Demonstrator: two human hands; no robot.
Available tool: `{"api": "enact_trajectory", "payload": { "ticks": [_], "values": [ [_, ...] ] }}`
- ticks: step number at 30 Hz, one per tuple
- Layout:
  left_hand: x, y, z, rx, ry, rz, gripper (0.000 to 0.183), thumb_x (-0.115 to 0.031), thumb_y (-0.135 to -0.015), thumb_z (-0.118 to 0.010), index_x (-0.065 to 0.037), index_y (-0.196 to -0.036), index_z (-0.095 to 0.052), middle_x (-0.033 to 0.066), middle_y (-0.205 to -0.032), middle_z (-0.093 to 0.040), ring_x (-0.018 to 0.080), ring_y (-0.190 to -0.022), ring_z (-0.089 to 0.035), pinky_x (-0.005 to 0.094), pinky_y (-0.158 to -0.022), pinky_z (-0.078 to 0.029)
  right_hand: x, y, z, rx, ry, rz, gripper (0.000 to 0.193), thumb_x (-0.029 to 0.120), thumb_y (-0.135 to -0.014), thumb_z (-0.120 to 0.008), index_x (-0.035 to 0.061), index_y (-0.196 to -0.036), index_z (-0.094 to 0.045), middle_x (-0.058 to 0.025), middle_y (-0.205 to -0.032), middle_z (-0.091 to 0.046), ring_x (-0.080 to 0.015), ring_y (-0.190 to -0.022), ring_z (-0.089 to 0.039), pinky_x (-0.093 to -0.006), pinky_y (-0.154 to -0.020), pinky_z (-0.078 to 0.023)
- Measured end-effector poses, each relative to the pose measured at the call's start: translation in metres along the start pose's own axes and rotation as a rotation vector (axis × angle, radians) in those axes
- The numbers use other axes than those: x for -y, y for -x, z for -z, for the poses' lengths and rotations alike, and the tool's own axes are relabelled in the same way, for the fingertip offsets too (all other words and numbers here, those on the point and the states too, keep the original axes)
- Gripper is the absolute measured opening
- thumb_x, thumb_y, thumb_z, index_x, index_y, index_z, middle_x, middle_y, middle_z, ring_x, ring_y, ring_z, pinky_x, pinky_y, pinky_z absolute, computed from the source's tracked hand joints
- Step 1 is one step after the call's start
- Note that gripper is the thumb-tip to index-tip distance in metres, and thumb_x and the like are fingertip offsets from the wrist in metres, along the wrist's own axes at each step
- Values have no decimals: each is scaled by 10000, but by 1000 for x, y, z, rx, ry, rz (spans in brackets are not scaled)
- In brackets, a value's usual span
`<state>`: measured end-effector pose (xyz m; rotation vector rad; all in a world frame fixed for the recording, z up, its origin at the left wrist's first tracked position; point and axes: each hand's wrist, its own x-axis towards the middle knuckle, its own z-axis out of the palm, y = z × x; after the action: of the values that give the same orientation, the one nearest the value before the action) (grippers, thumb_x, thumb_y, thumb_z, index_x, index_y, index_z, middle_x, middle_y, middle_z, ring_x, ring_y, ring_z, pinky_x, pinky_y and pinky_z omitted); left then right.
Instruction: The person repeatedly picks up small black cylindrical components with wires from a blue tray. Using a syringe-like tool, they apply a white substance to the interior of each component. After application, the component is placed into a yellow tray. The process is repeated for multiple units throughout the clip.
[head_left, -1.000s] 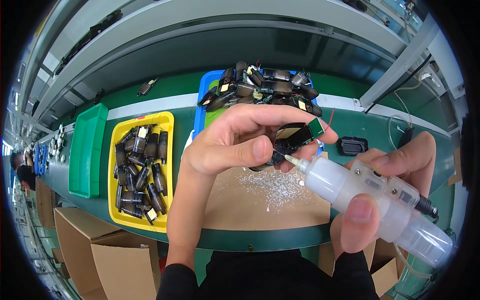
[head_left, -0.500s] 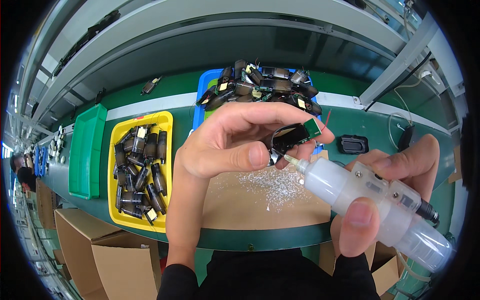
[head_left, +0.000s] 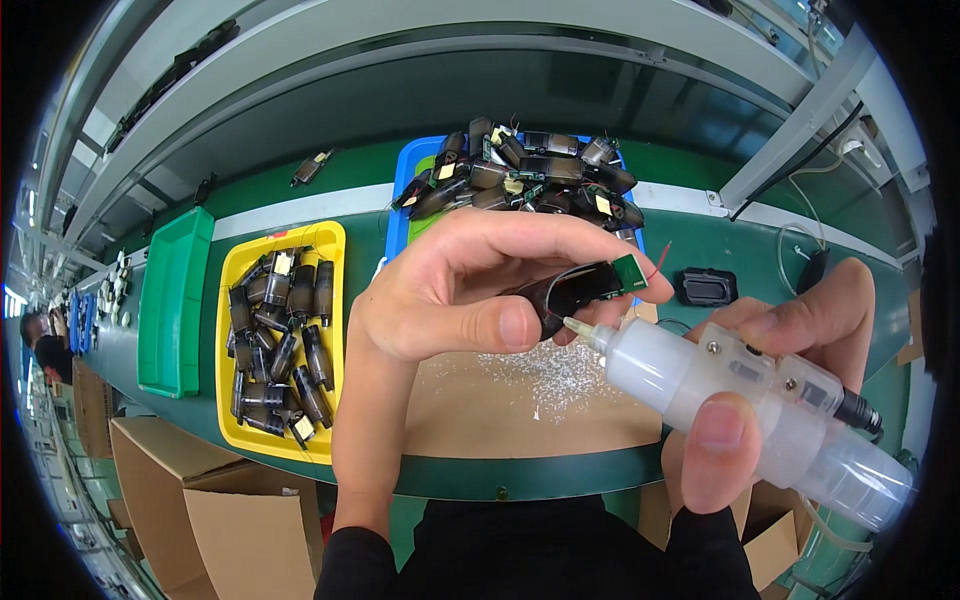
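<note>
Well left of the fingers of the left hand (head_left: 420,310), a green tray (head_left: 168,310) is standing beside a yellow tray (head_left: 238,434) that is holding tubes (head_left: 318,358). Those curled fingers and thumb are clamping a dark part (head_left: 578,290), its board (head_left: 630,274) sticking out by the index fingertip. Beyond them, a blue tray (head_left: 397,228) is bearing a heap; below, a sheet (head_left: 480,420) is carrying white bits (head_left: 560,385). Just right of the thumb, a dispenser (head_left: 655,372) is pointing at the part; whether they are touching, I cannot tell. The right hand's (head_left: 840,320) thumb and fingers are gripping it, a case (head_left: 707,288) lying beyond them.
</note>
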<state>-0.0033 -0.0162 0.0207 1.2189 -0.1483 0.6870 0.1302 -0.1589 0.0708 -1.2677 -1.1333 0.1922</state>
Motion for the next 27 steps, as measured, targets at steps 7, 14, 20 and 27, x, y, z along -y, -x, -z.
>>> {"api": "enact_trajectory", "payload": {
  "ticks": [7,14,20,27],
  "values": [
    [2,0,2,24,45,-2,653,-446,-770,-706,109,-1079,-555,284,-1016,-606,210,-706,-558,341,-637,-458,-1,1,2,-2,7,-8,490,280,-708,-697,55,-941,-329,-143,-709,-526,-171,-548,-527,-256,-491,-465],
    [4,0,16,245,117,-8,561,-268,-851,-662,67,-1262,-479,266,-1188,-545,206,-950,-563,292,-770,-463,1,1,1,1,11,-13,502,293,-691,-703,51,-926,-331,-127,-693,-519,-154,-542,-514,-243,-497,-454],
    [3,1,5,87,93,-3,604,-336,-764,-703,131,-1108,-535,295,-1043,-591,214,-728,-555,327,-635,-441,3,2,1,0,15,-17,513,304,-676,-707,46,-914,-333,-113,-680,-513,-139,-537,-502,-231,-502,-445],
    [4,2,6,82,107,-19,613,-337,-757,-707,153,-1086,-542,307,-1023,-597,220,-693,-566,320,-598,-437,4,2,0,2,19,-18,525,317,-659,-713,42,-900,-336,-97,-664,-506,-122,-530,-488,-217,-508,-434]
  ]
}}
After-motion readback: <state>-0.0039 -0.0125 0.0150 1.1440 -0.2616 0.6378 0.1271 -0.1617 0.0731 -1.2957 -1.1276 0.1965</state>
